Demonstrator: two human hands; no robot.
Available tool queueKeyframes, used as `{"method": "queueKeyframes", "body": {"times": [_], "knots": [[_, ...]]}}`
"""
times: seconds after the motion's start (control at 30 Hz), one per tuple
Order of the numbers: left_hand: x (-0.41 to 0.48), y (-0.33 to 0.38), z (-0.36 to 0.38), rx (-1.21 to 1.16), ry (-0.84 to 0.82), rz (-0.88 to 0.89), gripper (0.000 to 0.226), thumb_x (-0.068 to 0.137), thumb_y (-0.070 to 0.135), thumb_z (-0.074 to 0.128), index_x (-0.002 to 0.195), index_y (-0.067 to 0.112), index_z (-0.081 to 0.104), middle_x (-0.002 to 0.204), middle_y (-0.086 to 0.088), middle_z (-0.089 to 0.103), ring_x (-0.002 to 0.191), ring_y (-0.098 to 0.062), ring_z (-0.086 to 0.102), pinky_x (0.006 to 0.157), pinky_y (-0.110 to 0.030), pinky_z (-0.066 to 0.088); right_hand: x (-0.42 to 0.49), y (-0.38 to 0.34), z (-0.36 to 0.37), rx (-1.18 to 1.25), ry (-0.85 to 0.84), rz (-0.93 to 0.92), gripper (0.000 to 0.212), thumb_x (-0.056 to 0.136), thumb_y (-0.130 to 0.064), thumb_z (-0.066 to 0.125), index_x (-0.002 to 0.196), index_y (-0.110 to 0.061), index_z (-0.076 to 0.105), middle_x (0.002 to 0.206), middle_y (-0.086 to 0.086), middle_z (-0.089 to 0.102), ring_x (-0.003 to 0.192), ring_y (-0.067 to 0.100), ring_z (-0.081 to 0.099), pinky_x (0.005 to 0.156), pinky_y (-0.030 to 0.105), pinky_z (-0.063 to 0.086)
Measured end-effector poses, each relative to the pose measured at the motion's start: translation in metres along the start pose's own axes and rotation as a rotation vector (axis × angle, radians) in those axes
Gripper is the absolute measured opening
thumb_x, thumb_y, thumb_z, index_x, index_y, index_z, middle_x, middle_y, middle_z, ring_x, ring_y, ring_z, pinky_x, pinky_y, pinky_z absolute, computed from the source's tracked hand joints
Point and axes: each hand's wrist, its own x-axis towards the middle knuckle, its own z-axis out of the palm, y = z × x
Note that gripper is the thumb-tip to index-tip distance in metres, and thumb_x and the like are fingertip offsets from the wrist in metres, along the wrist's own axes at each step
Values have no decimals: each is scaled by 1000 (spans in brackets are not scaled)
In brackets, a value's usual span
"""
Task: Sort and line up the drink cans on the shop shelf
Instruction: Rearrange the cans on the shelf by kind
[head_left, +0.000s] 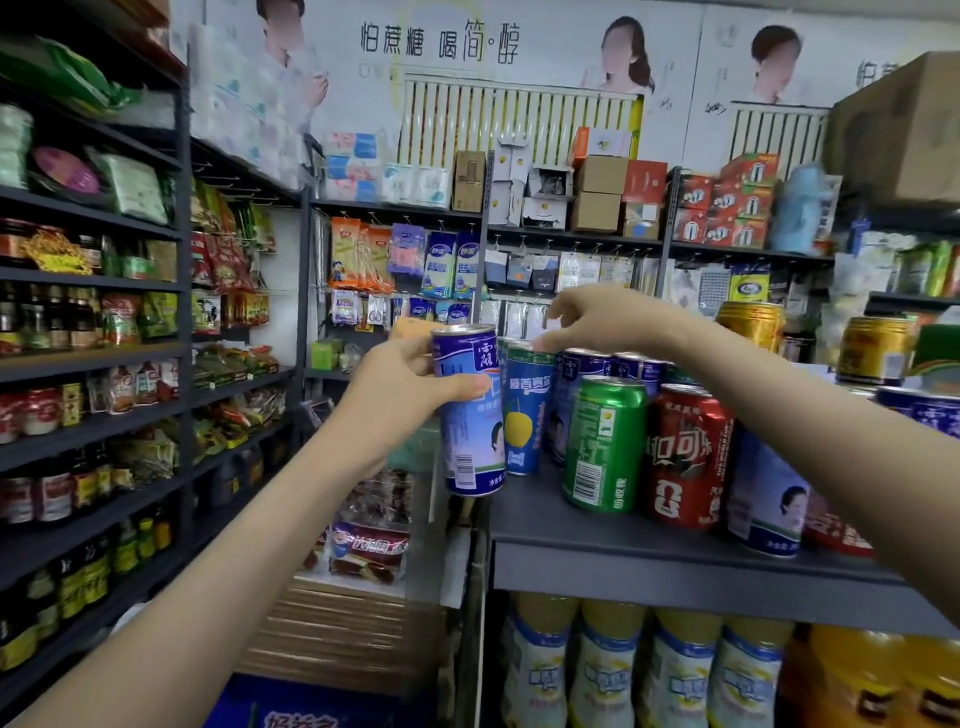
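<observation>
Though half hidden — pale blue can

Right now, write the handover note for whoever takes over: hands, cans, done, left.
Left hand grips a tall blue can in the air, beyond the left edge of the shelf.
Right hand reaches over the cans, loose fingers at the top of the lemon can.
On the shelf: green can, red cola can and pale blue can in front, more blue cans behind, kinds mixed.
Done: no tidy row visible.
Left: set the held can with its like, group by kind, line up.
</observation>
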Motion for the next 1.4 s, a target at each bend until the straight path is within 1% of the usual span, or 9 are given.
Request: {"method": "queueKeyframes", "body": {"times": [0.27,0.47,0.6,0.73,0.83,0.93,1.03,1.27,1.4], "knots": [[1,38,37,70,-51,144,47,69,10,80,111,20,64,100,3,73,94,-13,69,88,-40,54,-68,1,-36,497,79,-161,40,83,-58,53,110,-31,62,107,-13,67,100,5,62,91,27,48],[4,72,76,187,-91,354,50,65,22,83,112,22,65,97,7,73,91,-9,69,85,-38,55,-88,6,-51,709,126,-234,38,79,-33,71,110,-12,64,103,6,69,91,13,66,84,33,56],[9,66,94,185,-99,356,48,72,27,80,114,33,59,94,26,67,92,7,64,80,-16,52,-94,23,-50,732,197,-184,26,80,-29,71,100,-11,68,100,11,71,85,13,66,75,28,56],[5,47,100,316,-58,325,67,74,63,48,132,28,48,114,16,56,100,5,55,83,-16,48,-98,40,-53,821,248,-115,26,84,-30,68,96,-7,71,100,8,72,91,16,67,72,27,58],[-1,17,102,363,-99,287,51,87,57,25,120,33,55,114,17,56,106,-1,53,95,-25,45,-103,55,-58,821,276,-97,29,84,-36,67,95,-9,72,98,3,72,96,19,65,78,32,58],[-1,-2,107,440,-104,266,17,99,31,42,108,39,54,102,20,59,101,-6,57,87,-25,46,-108,64,-64,823,300,-97,29,85,-38,65,96,-12,72,95,1,72,90,15,64,76,30,58],[-2,-5,114,486,-124,226,30,87,23,64,108,35,46,99,29,51,91,6,55,80,-19,45,-110,67,-66,843,317,-77,32,85,-37,65,101,-9,71,102,9,71,90,17,64,79,34,59],[-9,-6,126,490,-4,157,54,76,36,75,101,23,30,84,5,58,67,-3,54,54,-18,43,-109,69,-65,939,391,-48,22,86,-33,66,92,-12,70,93,6,70,84,14,61,71,29,58],[-22,-10,108,270,121,68,63,54,47,82,91,40,32,100,-4,66,87,-20,65,77,-45,56,-102,68,-67,951,410,-34,29,87,-32,65,99,-6,69,96,9,69,84,16,59,78,34,59]]}}
